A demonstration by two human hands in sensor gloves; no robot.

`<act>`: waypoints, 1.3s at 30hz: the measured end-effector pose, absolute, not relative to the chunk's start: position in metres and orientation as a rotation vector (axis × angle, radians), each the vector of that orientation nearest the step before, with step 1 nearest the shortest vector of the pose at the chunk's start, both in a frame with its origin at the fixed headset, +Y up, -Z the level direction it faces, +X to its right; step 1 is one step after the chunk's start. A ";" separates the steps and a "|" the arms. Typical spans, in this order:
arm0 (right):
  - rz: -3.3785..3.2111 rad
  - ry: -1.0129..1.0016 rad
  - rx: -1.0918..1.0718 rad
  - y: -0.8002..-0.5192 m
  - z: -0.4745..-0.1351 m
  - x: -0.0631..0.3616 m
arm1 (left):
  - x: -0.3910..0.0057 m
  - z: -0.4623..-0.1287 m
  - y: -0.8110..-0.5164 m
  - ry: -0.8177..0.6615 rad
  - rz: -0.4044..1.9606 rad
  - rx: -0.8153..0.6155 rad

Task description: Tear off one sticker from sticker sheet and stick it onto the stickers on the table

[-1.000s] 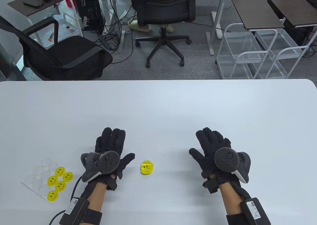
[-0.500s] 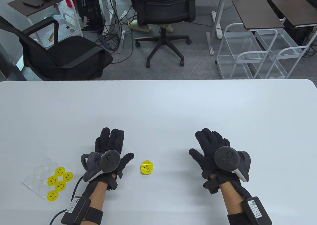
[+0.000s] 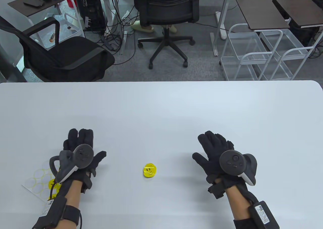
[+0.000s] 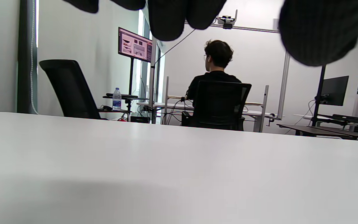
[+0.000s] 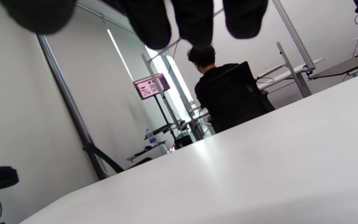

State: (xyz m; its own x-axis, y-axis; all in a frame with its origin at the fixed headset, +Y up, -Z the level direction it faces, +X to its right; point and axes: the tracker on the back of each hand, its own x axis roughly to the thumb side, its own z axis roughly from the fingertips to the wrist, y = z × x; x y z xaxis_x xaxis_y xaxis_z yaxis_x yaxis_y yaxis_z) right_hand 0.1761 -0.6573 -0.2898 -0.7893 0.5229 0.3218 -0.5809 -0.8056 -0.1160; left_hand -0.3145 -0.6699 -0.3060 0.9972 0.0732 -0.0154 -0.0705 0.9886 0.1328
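A small pile of yellow smiley stickers [image 3: 150, 170] lies on the white table [image 3: 161, 105] between my hands. The sticker sheet [image 3: 37, 181] lies at the front left, with empty round slots showing and its yellow stickers mostly hidden under my left wrist. My left hand [image 3: 80, 148] is open and empty, fingers spread, just right of and above the sheet. My right hand [image 3: 212, 148] is open and empty, fingers spread, right of the pile. Both wrist views show only fingertips [image 4: 172, 15] [image 5: 194, 18] above the bare table.
Black office chairs [image 3: 166, 17] [image 3: 63, 52], white wire carts [image 3: 262, 55] and small side tables stand beyond the table's far edge. A person sits at a desk with their back turned in the wrist views [image 4: 216, 81].
My left hand has moved left, away from the sticker pile and over the sticker sheet, now covering most of its yellow stickers. My right hand has stayed in place.
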 end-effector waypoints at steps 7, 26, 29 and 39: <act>2.501 -0.259 0.388 -0.658 -0.289 0.171 | -0.364 -0.289 -0.675 0.117 0.060 0.056; 2.493 -0.233 0.368 -0.661 -0.291 0.172 | -0.429 -0.274 -0.744 0.298 0.185 -0.342; 2.492 -0.224 0.360 -0.663 -0.291 0.172 | -0.430 -0.272 -0.750 0.312 0.172 -0.386; 2.501 -0.189 0.372 -0.667 -0.294 0.167 | -0.424 -0.273 -0.751 0.338 0.154 -0.422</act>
State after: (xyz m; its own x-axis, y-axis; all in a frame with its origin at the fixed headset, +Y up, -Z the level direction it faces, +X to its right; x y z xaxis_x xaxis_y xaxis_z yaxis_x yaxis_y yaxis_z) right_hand 0.1671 -0.6668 -0.2938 -0.7825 0.5422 0.3062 -0.5821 -0.8116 -0.0503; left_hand -0.4241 -0.7506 -0.2734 0.9327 0.0766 -0.3525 -0.2158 0.9015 -0.3751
